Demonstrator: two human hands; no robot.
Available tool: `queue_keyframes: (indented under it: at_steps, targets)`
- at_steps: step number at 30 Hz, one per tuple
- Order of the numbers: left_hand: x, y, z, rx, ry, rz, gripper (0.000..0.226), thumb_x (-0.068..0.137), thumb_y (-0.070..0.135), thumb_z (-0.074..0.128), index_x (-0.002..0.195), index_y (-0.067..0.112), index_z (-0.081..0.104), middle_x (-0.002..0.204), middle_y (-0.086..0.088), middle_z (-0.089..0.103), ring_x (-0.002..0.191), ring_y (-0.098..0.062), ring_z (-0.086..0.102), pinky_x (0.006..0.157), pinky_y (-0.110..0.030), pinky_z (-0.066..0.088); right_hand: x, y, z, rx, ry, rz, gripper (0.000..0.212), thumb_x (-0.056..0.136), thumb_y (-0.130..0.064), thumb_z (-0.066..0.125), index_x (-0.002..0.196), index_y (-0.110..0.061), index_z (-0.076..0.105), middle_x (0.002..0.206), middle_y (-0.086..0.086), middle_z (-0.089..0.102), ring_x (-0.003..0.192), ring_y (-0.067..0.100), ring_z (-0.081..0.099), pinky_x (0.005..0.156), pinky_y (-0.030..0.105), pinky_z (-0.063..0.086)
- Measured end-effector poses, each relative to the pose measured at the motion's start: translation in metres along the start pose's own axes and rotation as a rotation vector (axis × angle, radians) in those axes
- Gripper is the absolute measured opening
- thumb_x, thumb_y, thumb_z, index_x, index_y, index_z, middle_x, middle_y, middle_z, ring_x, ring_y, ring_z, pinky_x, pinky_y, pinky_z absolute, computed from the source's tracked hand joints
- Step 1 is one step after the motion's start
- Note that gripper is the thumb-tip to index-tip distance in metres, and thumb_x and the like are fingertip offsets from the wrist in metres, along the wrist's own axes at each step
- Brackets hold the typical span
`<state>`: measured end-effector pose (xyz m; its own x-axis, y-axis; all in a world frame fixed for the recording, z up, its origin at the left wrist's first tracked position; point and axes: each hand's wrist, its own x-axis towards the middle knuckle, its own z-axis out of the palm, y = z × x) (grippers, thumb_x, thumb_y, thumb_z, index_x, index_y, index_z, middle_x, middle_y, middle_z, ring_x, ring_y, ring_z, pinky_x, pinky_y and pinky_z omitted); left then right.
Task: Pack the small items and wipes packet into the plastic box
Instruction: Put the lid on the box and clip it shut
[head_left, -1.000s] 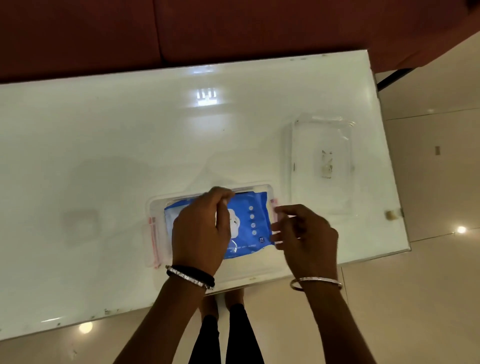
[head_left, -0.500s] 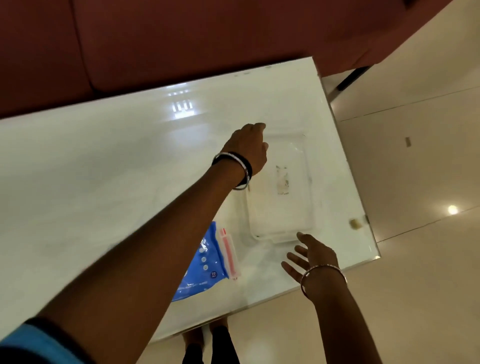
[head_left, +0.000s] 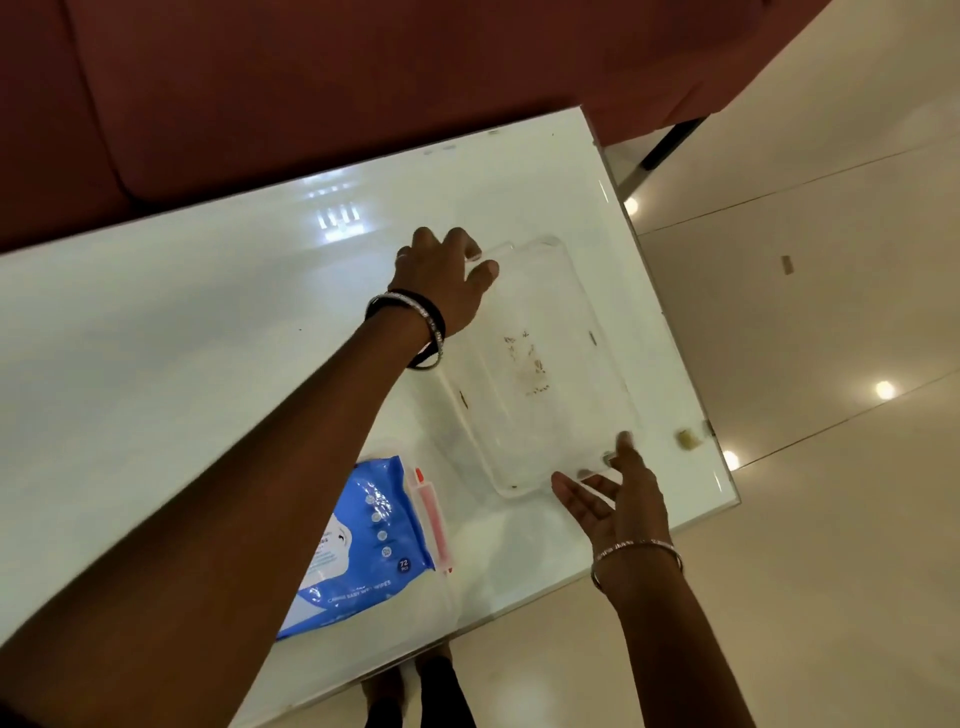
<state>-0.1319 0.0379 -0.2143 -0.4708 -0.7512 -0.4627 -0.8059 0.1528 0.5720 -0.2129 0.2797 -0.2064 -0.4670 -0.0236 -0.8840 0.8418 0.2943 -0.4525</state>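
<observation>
Both hands have left the box and reached the clear lid (head_left: 540, 364). Wipes packet (head_left: 358, 540), reading "72" and "BABY", lies near-left in the plastic box (head_left: 434, 525). Left hand (head_left: 441, 280) pinches the lid's far corner; right hand (head_left: 613, 499), fingers spread, touches its near corner on the white surface (head_left: 182, 338).

A clear lid (head_left: 540, 364), lying flat with a scuffed label patch at its middle, spans between the left hand (head_left: 441, 283) at its far corner and the right hand (head_left: 615, 501) at its near corner. A blue wipes packet (head_left: 358, 540) lies under the left forearm, apparently inside the pink-latched box (head_left: 431, 519).
</observation>
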Motion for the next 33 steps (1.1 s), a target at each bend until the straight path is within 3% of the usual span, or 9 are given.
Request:
queue_keyframes:
  at_steps: [3,6,10,13,17,21,23,28,33]
  targets:
    - [-0.026,-0.004,-0.018,-0.281,0.149,0.033,0.033,0.097,0.041,0.045,0.111,0.013,0.056,0.116,-0.016,0.054,0.107,-0.029,0.057,0.084,-0.034,0.045,-0.012,0.000,-0.005,0.145,-0.022,-0.095,0.052,0.087,-0.061,0.057,0.095,-0.009,0.058,0.098,0.020,0.062,0.068,0.033,0.077,0.069,0.042,0.062]
    - [-0.060,-0.011,-0.036,-0.509,0.268,0.032,0.035,0.099,0.039,0.043,0.107,0.008,0.057,0.110,-0.010,0.061,0.102,-0.023,0.060,0.087,-0.044,0.053,-0.027,-0.002,-0.001,0.246,-0.056,-0.170,0.054,0.089,-0.061,0.053,0.088,-0.008,0.061,0.095,0.018,0.062,0.068,0.031,0.077,0.081,0.049,0.059]
    - [-0.108,-0.038,-0.059,-0.949,0.260,-0.044,0.023,0.097,0.037,0.048,0.091,0.019,0.060,0.103,0.004,0.065,0.105,-0.013,0.061,0.095,-0.037,0.053,-0.049,-0.008,0.014,0.342,-0.152,-0.217,0.031,0.091,-0.028,0.064,0.067,-0.009,0.069,0.078,0.008,0.063,0.076,0.030,0.072,0.078,0.043,0.061]
    - [-0.143,-0.067,-0.071,-1.129,0.236,-0.086,0.016,0.094,0.018,0.052,0.092,0.022,0.067,0.109,-0.003,0.066,0.107,-0.020,0.060,0.096,-0.037,0.049,-0.054,-0.004,0.022,0.224,-0.273,-0.329,0.033,0.088,0.002,0.059,0.059,-0.010,0.070,0.063,0.001,0.069,0.068,0.019,0.071,0.068,0.028,0.062]
    - [-0.194,-0.106,-0.074,-1.123,0.355,-0.090,0.028,0.095,0.004,0.049,0.116,0.017,0.063,0.118,-0.003,0.068,0.100,-0.022,0.058,0.087,-0.037,0.047,-0.066,0.014,0.033,-0.084,-0.308,-0.603,0.026,0.083,0.009,0.067,0.086,-0.017,0.068,0.095,-0.002,0.068,0.086,0.014,0.071,0.089,0.026,0.057]
    - [-0.249,-0.148,-0.071,-1.203,0.366,-0.041,0.046,0.088,0.008,0.049,0.131,0.023,0.054,0.136,0.006,0.061,0.111,-0.012,0.060,0.084,-0.024,0.053,-0.082,0.038,0.036,-0.301,-0.374,-0.776,0.043,0.086,-0.003,0.071,0.124,-0.021,0.062,0.128,-0.005,0.060,0.101,-0.003,0.069,0.083,0.014,0.054]
    - [-0.273,-0.165,-0.067,-1.155,0.341,-0.053,0.055,0.090,0.001,0.046,0.138,0.028,0.049,0.142,0.008,0.055,0.108,-0.011,0.055,0.078,-0.019,0.050,-0.087,0.050,0.035,-0.321,-0.447,-0.774,0.049,0.088,-0.002,0.068,0.132,-0.021,0.057,0.130,0.002,0.064,0.111,0.007,0.068,0.087,0.017,0.055]
    - [-0.320,-0.195,-0.048,-0.862,0.341,-0.114,0.060,0.097,-0.007,0.041,0.148,0.025,0.036,0.151,0.013,0.043,0.139,-0.004,0.039,0.116,-0.040,0.032,-0.096,0.080,0.029,-0.274,-0.533,-0.693,0.051,0.081,-0.015,0.072,0.131,-0.014,0.061,0.124,0.008,0.071,0.116,0.017,0.067,0.091,0.022,0.056]
    - [-0.342,-0.196,-0.023,-0.647,0.425,-0.166,0.064,0.086,0.005,0.037,0.148,0.019,0.032,0.144,0.023,0.039,0.125,0.024,0.038,0.100,0.002,0.030,-0.092,0.107,0.021,-0.360,-0.508,-0.755,0.044,0.086,-0.004,0.069,0.122,-0.028,0.066,0.128,-0.007,0.068,0.124,0.009,0.061,0.094,0.018,0.052]
